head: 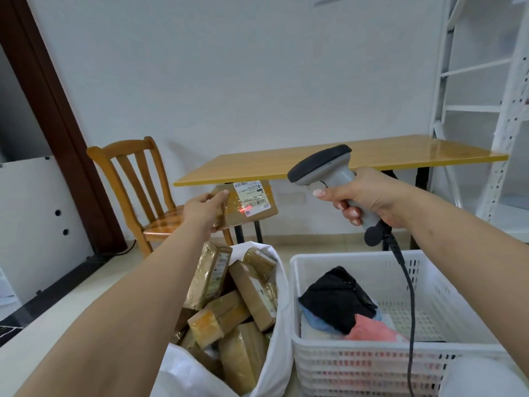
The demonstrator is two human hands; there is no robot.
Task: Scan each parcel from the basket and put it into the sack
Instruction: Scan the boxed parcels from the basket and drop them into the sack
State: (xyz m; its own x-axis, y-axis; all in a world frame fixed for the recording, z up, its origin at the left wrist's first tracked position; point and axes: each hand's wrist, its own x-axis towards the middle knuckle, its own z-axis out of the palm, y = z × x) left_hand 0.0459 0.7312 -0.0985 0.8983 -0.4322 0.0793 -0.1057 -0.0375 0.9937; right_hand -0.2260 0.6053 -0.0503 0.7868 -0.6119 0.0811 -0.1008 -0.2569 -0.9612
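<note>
The left hand (201, 213) holds a small brown cardboard parcel (249, 206) by its left end, raised above the white sack (274, 333) of taped brown boxes, its long axis running left-right and its labelled face toward the camera. The right hand (369, 200) wraps the grip of a grey handheld scanner (323, 167) pointing left; a red spot lies on the label. The white plastic basket (429, 365) holds soft bagged parcels.
</note>
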